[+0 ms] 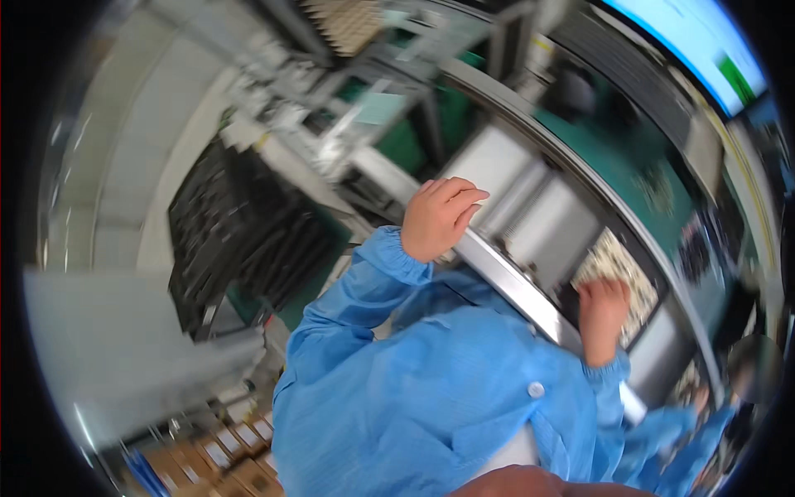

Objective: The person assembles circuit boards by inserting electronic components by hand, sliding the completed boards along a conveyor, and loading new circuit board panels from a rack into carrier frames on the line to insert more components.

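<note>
My left hand (pixel 439 219) is over the silver metal rail (pixel 517 294) at the near edge of the work surface. Its fingers are bent and drawn together with the thumb, and anything small between the tips is too blurred to make out. My right hand (pixel 604 319) reaches onto a tray of small cream-coloured pieces (pixel 617 261). Its fingers curl down at the tray's near side, hiding their tips and whatever they pinch. Between the hands lies a flat grey metal plate (pixel 551 224) with a raised bar.
A curved metal rail (pixel 571 132) crosses beyond the plate, with a green mat (pixel 617 149) past it. Black trays (pixel 240 232) are stacked at left. A lit screen (pixel 687 41) stands far right. Cardboard boxes (pixel 207 460) sit lower left. Another person's blue sleeve (pixel 671 435) shows lower right.
</note>
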The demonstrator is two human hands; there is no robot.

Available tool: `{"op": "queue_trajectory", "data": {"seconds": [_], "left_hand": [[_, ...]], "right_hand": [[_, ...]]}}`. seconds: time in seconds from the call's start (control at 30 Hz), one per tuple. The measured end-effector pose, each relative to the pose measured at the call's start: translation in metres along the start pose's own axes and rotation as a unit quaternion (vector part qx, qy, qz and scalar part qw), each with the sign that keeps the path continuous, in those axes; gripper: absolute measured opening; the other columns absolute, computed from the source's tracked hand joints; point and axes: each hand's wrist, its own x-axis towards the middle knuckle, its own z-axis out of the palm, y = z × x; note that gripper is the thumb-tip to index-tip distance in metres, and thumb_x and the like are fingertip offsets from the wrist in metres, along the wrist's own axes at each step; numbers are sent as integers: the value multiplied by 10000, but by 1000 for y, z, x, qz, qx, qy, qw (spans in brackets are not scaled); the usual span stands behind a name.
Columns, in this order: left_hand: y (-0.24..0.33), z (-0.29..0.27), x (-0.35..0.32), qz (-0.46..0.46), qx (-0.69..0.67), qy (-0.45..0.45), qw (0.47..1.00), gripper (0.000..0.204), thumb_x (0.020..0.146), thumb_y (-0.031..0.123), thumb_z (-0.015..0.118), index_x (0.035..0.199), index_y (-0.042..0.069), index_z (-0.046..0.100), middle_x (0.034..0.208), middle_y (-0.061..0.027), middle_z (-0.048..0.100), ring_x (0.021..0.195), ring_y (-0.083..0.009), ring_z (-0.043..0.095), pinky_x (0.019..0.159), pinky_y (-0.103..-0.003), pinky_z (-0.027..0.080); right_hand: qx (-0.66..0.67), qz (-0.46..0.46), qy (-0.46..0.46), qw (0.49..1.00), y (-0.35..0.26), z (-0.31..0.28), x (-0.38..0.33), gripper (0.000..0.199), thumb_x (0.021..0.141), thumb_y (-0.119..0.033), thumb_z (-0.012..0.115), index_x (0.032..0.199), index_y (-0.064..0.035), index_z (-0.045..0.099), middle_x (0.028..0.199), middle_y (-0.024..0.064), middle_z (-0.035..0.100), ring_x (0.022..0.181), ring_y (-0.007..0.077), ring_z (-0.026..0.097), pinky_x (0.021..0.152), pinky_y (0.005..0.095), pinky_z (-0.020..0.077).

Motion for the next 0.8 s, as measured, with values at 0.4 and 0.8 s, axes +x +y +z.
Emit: {"op": "queue_trajectory", "data": {"seconds": [0.4,0.8], "left_hand": [[-61,-273,-147,-121,520,140,834,828,776,492,869,1510,190,635,1077,-82,605,950,-313,594,857,-443,482],[-54,-205,-43,-149,496,182,836,538,939,340,791,1427,151,667,1000,-117,616,929,-347,638,767,-454,511]], "right_hand": [[102,100,-9,990,22,-2,-1,161,922,-129,807,1049,-71,726,935,104,763,900,343,704,824,449,522],[108,81,63,989,7,-3,1,113,902,-120,825,977,-73,755,927,110,752,892,339,690,814,446,519]]}}
